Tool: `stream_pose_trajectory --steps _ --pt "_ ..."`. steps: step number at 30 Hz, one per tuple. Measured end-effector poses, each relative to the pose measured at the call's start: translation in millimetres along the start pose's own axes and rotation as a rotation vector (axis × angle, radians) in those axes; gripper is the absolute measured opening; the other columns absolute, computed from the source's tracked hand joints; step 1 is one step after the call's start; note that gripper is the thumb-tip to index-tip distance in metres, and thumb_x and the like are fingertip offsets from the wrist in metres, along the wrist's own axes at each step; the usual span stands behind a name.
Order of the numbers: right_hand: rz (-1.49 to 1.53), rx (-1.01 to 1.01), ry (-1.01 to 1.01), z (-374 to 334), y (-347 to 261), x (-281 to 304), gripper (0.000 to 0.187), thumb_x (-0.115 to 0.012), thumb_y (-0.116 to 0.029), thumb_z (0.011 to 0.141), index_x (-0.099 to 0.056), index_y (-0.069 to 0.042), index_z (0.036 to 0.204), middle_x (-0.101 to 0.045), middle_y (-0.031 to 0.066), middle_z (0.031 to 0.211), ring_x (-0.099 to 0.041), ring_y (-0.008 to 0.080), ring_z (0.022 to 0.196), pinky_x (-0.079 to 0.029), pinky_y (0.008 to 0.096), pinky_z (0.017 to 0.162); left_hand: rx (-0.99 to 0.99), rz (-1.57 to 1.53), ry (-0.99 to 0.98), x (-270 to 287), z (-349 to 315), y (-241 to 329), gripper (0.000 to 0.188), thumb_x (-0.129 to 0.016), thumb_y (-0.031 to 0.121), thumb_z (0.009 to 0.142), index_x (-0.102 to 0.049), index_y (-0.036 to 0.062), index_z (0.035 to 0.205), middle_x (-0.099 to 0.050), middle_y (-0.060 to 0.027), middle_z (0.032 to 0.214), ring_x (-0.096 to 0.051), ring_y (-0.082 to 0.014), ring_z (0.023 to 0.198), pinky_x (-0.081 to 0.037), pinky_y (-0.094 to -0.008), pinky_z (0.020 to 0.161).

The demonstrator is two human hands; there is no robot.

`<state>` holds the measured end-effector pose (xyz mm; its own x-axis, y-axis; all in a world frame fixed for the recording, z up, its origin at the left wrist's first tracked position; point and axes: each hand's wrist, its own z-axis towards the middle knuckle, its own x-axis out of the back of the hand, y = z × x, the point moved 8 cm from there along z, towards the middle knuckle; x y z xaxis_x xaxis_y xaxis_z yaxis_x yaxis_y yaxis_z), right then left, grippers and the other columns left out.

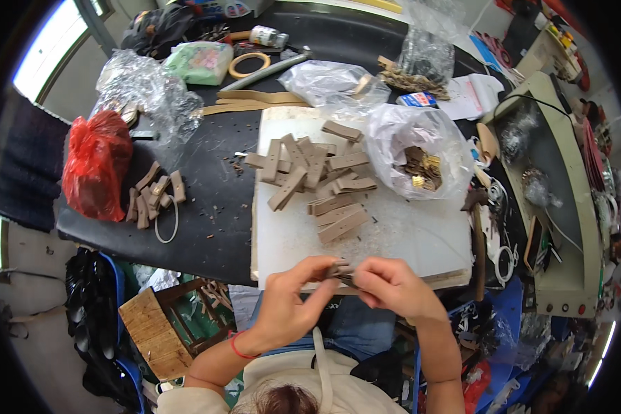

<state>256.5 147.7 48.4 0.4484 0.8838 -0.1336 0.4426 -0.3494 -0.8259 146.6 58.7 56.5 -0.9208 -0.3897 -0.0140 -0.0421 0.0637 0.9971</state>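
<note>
Strap of taupe leather-like material (pixel 339 268), small and folded, at lower centre of frame; pinched by the person's left hand (pixel 293 297), right hand (pixel 397 286) closed on its right end. Above, loose pile of similar punched straps (pixel 317 164) on white rectangular board (pixel 421 238). Right of pile: translucent plastic bag (pixel 392 138) holding gold-coloured pieces (pixel 431 165).

I'm standing in a crowded workshop, and the black table (pixel 207 238) shows it: just beyond the fingers (pixel 310 266), small brown straps (pixel 315 165) lie heaped on a scuffed white board (pixel 421 234). Further out, to the fingers' right, sits a plastic bag (pixel 386 131) of gold-coloured metal bits (pixel 431 163). A hammer (pixel 479 248) lies right of them, and past it stands a beige cabinet (pixel 590 276) with knobs (pixel 566 308).
</note>
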Motion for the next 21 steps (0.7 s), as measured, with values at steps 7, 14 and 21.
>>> stream_pose_trajectory --steps 7,14,21 --pt "-1.122 0.648 0.923 -19 -84 85 0.012 -0.063 -0.013 0.083 -0.063 -0.005 0.092 -0.061 0.0132 0.081 -0.059 0.0297 0.071 -0.047 0.0390 0.062 -0.213 1.218 0.657 139 10 24 0.025 -0.053 0.000 0.086 -0.059 -0.0004 0.111 -0.061 -0.0144 0.106 -0.052 -0.0312 0.109 -0.040 -0.0393 0.093" --pt "-1.385 0.343 0.929 47 -98 129 0.027 -0.059 -0.020 0.086 -0.060 -0.007 0.108 -0.062 0.0162 0.095 -0.062 0.0350 0.084 -0.048 0.0420 0.070 -0.494 1.144 0.645 91 10 48 0.033 -0.063 0.001 0.080 -0.061 0.0027 0.112 -0.054 -0.0136 0.124 -0.043 -0.0345 0.122 -0.034 -0.0435 0.101" --pt "-1.297 0.679 0.851 15 -81 97 0.035 -0.062 -0.001 0.076 -0.060 -0.012 0.109 -0.060 0.0135 0.094 -0.063 0.0339 0.077 -0.051 0.0408 0.066 -0.623 0.895 0.352 26 10 54 0.032 -0.067 -0.003 0.073 -0.064 0.0036 0.104 -0.056 -0.0153 0.120 -0.046 -0.0370 0.119 -0.039 -0.0427 0.096"
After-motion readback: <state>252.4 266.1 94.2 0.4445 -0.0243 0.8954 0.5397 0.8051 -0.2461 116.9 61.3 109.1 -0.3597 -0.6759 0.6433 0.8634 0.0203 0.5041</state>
